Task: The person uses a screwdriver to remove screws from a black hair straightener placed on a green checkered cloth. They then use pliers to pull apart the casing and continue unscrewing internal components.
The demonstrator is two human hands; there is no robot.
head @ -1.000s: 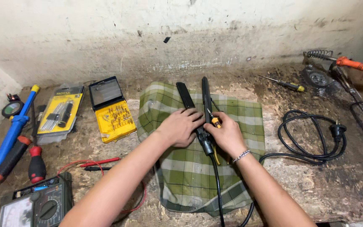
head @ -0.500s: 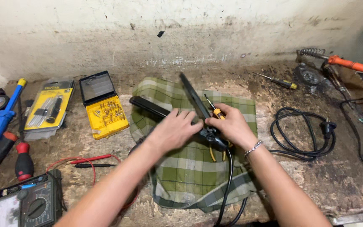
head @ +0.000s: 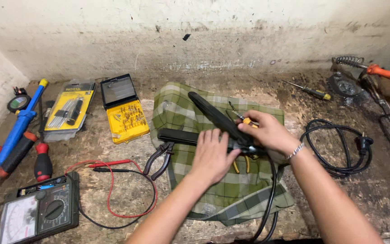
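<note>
Fingers [head: 213, 138] of the left hand [head: 212, 156] lie spread and flat on the lower arm of a black hair straightener [head: 213, 124] at the centre of the frame, pressing down rather than curling round it. At the far left sit a blue tool [head: 21, 124], a red-handled screwdriver [head: 42, 160] and an analogue multimeter [head: 37, 210] with red and black leads [head: 113, 190] looping across the worktop [head: 113, 149]. Further right — toward the upper left — lie a yellow blister pack [head: 68, 108] and an open yellow bit case [head: 125, 115]. Black pliers [head: 159, 158] rest at the left edge of a green checked cloth [head: 231, 194], on which the straightener lies with its two arms splayed apart. Right of it, the right hand [head: 269, 133] is closed around a small yellow-handled screwdriver [head: 244, 118] at the straightener's hinge — how tightly is hard to tell. A coiled black cable [head: 339, 149] lies at right; an orange-handled soldering iron [head: 384, 73] sits upper right.
</note>
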